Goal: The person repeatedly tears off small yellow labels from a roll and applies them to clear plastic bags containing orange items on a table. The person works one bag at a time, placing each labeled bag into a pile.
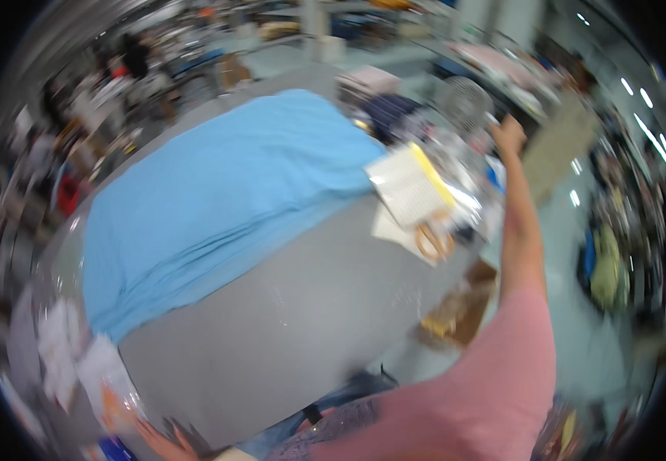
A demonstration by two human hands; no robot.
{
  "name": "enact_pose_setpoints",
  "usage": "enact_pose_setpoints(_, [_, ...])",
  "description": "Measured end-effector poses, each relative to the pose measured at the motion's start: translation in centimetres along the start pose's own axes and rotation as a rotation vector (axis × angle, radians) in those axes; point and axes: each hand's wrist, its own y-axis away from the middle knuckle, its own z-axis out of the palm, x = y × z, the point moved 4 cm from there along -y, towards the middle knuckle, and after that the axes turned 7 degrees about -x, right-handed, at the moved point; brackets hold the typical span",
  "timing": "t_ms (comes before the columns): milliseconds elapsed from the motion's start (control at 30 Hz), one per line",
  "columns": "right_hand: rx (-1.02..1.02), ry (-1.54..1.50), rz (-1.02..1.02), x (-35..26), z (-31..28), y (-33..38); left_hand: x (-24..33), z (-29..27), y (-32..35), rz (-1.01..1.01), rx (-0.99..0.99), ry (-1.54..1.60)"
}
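Right hand (508, 135) stretched far out over the cluttered far end of the bench (287, 323), fingers too blurred to tell. Left hand (165, 441) low at the near edge, seemingly spread. Blue cloth (217, 192) lying flat, untouched; nothing picked up yet.

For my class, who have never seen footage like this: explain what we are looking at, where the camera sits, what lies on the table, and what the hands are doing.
This is one blurred picture from a wide fisheye camera worn on a person's head, looking down. There is no machine, only two bare hands. The right hand, arm in a pink sleeve, reaches out to the clutter at the far end of a grey table. The left hand shows at the lower edge. A blue cloth, papers and a tape roll lie on the table. Whether either hand holds anything is unclear.
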Motion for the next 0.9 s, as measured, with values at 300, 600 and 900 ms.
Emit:
enact_pose_setpoints(300, [-0.092,-0.048,-0.176,2.2,7.0,-4.9,0.7,-0.6,1.7,-0.082,-0.045,0.228])
enact_pose_setpoints(600, [0.151,-0.134,-0.333,4.7,8.3,-5.5,2.7,-2.2,-0.1,0.015,-0.04,0.276])
enact_pose_setpoints(900, [0.367,-0.202,-0.791,-9.9,-17.4,4.6,13.5,-1.8,-8.2,0.46,0.058,0.617])
